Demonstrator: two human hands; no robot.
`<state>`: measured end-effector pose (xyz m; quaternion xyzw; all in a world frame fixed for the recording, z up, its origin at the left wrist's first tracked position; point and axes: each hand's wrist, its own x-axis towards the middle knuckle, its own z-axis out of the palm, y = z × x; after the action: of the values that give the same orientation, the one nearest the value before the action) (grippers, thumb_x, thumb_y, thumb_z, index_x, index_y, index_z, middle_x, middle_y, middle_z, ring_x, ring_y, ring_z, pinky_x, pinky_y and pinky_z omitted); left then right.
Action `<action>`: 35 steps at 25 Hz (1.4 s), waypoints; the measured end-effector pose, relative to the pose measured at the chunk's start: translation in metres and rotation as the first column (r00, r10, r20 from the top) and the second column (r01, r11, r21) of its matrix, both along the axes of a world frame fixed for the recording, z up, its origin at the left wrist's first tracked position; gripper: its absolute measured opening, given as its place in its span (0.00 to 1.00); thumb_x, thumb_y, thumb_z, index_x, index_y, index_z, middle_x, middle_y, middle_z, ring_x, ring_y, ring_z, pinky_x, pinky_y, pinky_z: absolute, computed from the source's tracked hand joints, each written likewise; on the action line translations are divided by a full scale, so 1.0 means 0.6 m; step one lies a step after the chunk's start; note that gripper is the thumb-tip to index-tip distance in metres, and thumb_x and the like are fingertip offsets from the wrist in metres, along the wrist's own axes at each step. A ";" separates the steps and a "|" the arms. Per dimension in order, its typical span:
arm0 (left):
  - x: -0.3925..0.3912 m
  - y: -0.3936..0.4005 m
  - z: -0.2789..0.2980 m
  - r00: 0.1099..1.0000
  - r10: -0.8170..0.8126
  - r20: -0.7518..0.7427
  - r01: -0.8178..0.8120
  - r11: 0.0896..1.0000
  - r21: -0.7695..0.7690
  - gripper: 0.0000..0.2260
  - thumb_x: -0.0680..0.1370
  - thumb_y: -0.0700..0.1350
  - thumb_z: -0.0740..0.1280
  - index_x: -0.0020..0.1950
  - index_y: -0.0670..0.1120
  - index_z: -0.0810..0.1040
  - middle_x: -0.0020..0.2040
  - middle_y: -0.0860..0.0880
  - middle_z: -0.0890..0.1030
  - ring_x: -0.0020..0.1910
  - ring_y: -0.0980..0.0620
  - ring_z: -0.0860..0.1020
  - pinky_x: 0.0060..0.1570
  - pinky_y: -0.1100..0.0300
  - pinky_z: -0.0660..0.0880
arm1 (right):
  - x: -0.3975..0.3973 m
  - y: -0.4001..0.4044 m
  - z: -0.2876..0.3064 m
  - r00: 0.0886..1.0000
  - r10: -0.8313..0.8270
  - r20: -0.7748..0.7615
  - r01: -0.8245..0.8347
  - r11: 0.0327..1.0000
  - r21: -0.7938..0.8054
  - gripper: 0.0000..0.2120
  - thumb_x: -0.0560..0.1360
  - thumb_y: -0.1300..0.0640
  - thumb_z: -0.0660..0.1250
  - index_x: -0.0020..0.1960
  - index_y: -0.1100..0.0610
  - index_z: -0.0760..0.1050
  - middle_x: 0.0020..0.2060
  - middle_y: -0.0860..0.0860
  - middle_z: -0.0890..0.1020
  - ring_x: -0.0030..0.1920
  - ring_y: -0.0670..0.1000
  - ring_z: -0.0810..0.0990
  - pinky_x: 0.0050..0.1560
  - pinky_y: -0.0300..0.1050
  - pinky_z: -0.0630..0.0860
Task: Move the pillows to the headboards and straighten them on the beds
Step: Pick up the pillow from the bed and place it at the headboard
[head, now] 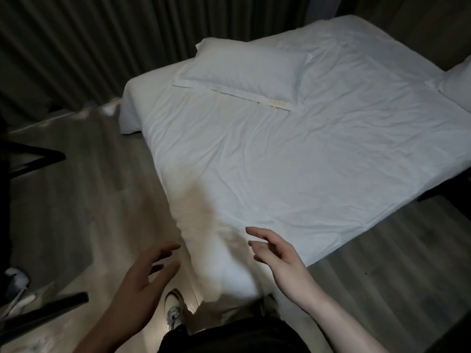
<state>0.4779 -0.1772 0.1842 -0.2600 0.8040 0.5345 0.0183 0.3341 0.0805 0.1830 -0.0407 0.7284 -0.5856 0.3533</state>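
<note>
A white pillow (pixel 244 72) lies at an angle on the far left part of the bed (pixel 293 169), which has a wrinkled white sheet. A second white pillow (pixel 456 90) shows partly at the right edge of the view. My left hand (pixel 142 278) hovers over the floor beside the near corner of the bed, fingers spread and holding nothing. My right hand (pixel 277 256) hangs over that near corner with relaxed fingers, also holding nothing. Both hands are far from the pillows.
Dark pleated curtains (pixel 89 42) hang behind the bed. Wooden floor (pixel 84 189) runs along the left and near right. Dark furniture legs (pixel 33 159) stand at the left edge. My shoe (pixel 174 312) is on the floor by the bed corner.
</note>
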 end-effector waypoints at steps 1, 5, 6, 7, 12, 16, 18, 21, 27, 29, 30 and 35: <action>0.002 -0.038 -0.005 1.000 -0.027 0.004 0.027 1.000 0.012 0.14 0.80 0.47 0.69 0.63 0.63 0.80 0.63 0.65 0.79 0.63 0.65 0.78 0.56 0.76 0.73 | 0.023 -0.030 -0.012 0.999 -0.036 0.003 0.036 0.999 0.020 0.14 0.82 0.52 0.67 0.63 0.37 0.81 0.59 0.45 0.85 0.64 0.43 0.81 0.72 0.55 0.74; 0.018 -0.202 -0.004 0.986 -0.153 0.063 0.150 0.988 0.043 0.17 0.80 0.46 0.70 0.60 0.69 0.78 0.63 0.68 0.77 0.63 0.65 0.77 0.60 0.66 0.75 | 0.117 -0.166 -0.031 0.983 -0.174 0.059 0.169 0.983 0.076 0.13 0.81 0.48 0.68 0.64 0.36 0.80 0.60 0.43 0.84 0.65 0.45 0.80 0.72 0.59 0.73; 0.017 -0.239 -0.002 0.982 -0.174 0.077 0.171 0.984 0.049 0.16 0.80 0.46 0.71 0.60 0.67 0.78 0.63 0.68 0.77 0.62 0.65 0.77 0.60 0.63 0.75 | 0.130 -0.197 -0.030 0.980 -0.189 0.065 0.183 0.979 0.090 0.13 0.81 0.48 0.68 0.64 0.36 0.80 0.60 0.41 0.84 0.65 0.45 0.80 0.72 0.59 0.73; 0.012 -0.271 0.002 0.980 -0.185 0.070 0.182 0.982 0.047 0.14 0.80 0.47 0.71 0.61 0.65 0.79 0.63 0.67 0.78 0.62 0.65 0.78 0.61 0.61 0.74 | 0.135 -0.225 -0.026 0.978 -0.200 0.060 0.193 0.976 0.097 0.13 0.81 0.48 0.68 0.64 0.36 0.80 0.61 0.40 0.83 0.66 0.44 0.79 0.72 0.58 0.73; -0.083 -0.386 0.022 0.966 -0.253 -0.046 0.256 0.965 0.060 0.11 0.81 0.45 0.71 0.61 0.58 0.81 0.61 0.62 0.81 0.62 0.62 0.79 0.62 0.57 0.75 | 0.127 -0.313 -0.008 0.953 -0.303 0.029 0.299 0.950 0.094 0.13 0.82 0.50 0.68 0.64 0.38 0.81 0.62 0.38 0.83 0.67 0.43 0.78 0.73 0.58 0.72; -0.184 -0.425 0.026 0.926 -0.370 -0.073 0.374 0.926 0.056 0.10 0.79 0.50 0.71 0.60 0.62 0.81 0.60 0.61 0.81 0.63 0.63 0.78 0.62 0.60 0.73 | 0.122 -0.346 -0.022 0.917 -0.397 0.044 0.389 0.913 0.124 0.13 0.82 0.50 0.67 0.64 0.38 0.81 0.61 0.39 0.83 0.66 0.43 0.79 0.73 0.58 0.73; -0.223 -0.448 0.016 0.911 -0.411 -0.045 0.413 0.909 0.055 0.10 0.78 0.52 0.70 0.58 0.63 0.80 0.60 0.63 0.80 0.62 0.65 0.78 0.62 0.61 0.72 | 0.094 -0.373 -0.033 0.909 -0.414 0.055 0.403 0.904 0.143 0.13 0.82 0.49 0.67 0.64 0.37 0.80 0.60 0.39 0.84 0.64 0.43 0.80 0.72 0.58 0.74; -0.258 -0.503 -0.007 0.916 -0.401 -0.001 0.401 0.915 0.034 0.10 0.79 0.53 0.70 0.59 0.63 0.80 0.61 0.63 0.81 0.63 0.64 0.78 0.65 0.55 0.75 | 0.004 -0.434 -0.042 0.921 -0.384 0.069 0.374 0.920 0.117 0.13 0.82 0.49 0.68 0.63 0.36 0.80 0.58 0.39 0.84 0.62 0.43 0.81 0.71 0.58 0.75; -0.322 -0.636 0.009 0.967 -0.242 0.078 0.244 0.970 -0.005 0.12 0.80 0.47 0.70 0.61 0.60 0.81 0.62 0.61 0.81 0.63 0.63 0.79 0.67 0.57 0.75 | -0.232 -0.580 0.003 0.969 -0.246 0.015 0.245 0.969 0.007 0.12 0.82 0.51 0.68 0.62 0.39 0.81 0.61 0.38 0.83 0.64 0.42 0.80 0.72 0.56 0.74; -0.356 -0.669 0.021 0.978 -0.206 0.023 0.206 0.978 -0.010 0.11 0.80 0.44 0.70 0.60 0.57 0.83 0.61 0.60 0.81 0.62 0.63 0.79 0.63 0.67 0.74 | -0.285 -0.619 0.012 0.978 -0.208 0.005 0.208 0.978 -0.004 0.12 0.82 0.50 0.68 0.63 0.38 0.81 0.62 0.37 0.83 0.65 0.42 0.79 0.72 0.56 0.74; -0.373 -0.680 0.023 0.979 -0.206 0.002 0.206 0.978 -0.018 0.11 0.80 0.42 0.70 0.59 0.55 0.83 0.60 0.59 0.82 0.61 0.62 0.80 0.60 0.71 0.74 | -0.300 -0.632 0.011 0.978 -0.208 0.005 0.208 0.978 -0.004 0.12 0.82 0.50 0.68 0.62 0.38 0.81 0.61 0.37 0.83 0.66 0.42 0.79 0.72 0.56 0.74; -0.505 -0.781 0.007 0.972 -0.230 -0.044 0.232 0.972 0.035 0.08 0.79 0.48 0.71 0.58 0.55 0.83 0.59 0.56 0.83 0.60 0.61 0.81 0.57 0.72 0.74 | -0.377 -0.735 -0.019 0.969 -0.246 0.038 0.244 0.969 0.047 0.12 0.82 0.50 0.67 0.62 0.37 0.81 0.63 0.36 0.82 0.65 0.40 0.79 0.73 0.56 0.73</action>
<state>0.1751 -0.6458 0.1886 -0.1536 0.8183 0.5496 0.0695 0.1078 -0.3602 0.1715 0.0696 0.7321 -0.6102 0.2948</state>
